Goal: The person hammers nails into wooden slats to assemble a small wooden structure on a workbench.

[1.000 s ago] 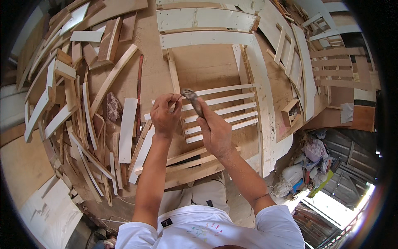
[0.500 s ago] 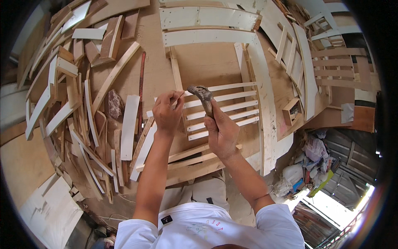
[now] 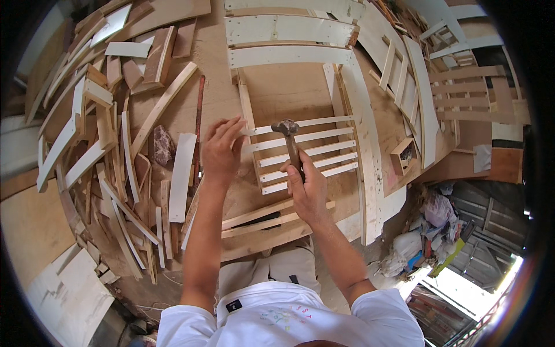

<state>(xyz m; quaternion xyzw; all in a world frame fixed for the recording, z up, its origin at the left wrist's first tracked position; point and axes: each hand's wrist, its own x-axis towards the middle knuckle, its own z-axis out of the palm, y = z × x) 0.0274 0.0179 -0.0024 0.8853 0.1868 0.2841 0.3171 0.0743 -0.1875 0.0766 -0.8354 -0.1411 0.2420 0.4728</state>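
My right hand [image 3: 311, 194] is wrapped round the handle of a hammer [image 3: 285, 127]. Its metal head hangs over the top slat of a wooden frame. Several narrow white slats [image 3: 312, 137] run across this frame, between a pale side rail [image 3: 247, 107] and wider boards on the right. My left hand [image 3: 222, 151] is just left of the top slats' ends, its fingers stretched and apart, and I see nothing held in it. Whether its fingertips touch the slat end is hard to tell.
Loose wood strips and boards [image 3: 128, 156] are heaped on the left. A reddish stone-like block [image 3: 163, 146] lies beside a white board [image 3: 182, 173] and a thin red bar [image 3: 199, 110]. To the right are a white-faced long board [image 3: 368, 133] and a small wooden box [image 3: 403, 156].
My left hand has opened from a pinch at the slat's left end and drawn slightly left. The hammer has tilted more upright, and my right hand has lowered a little.
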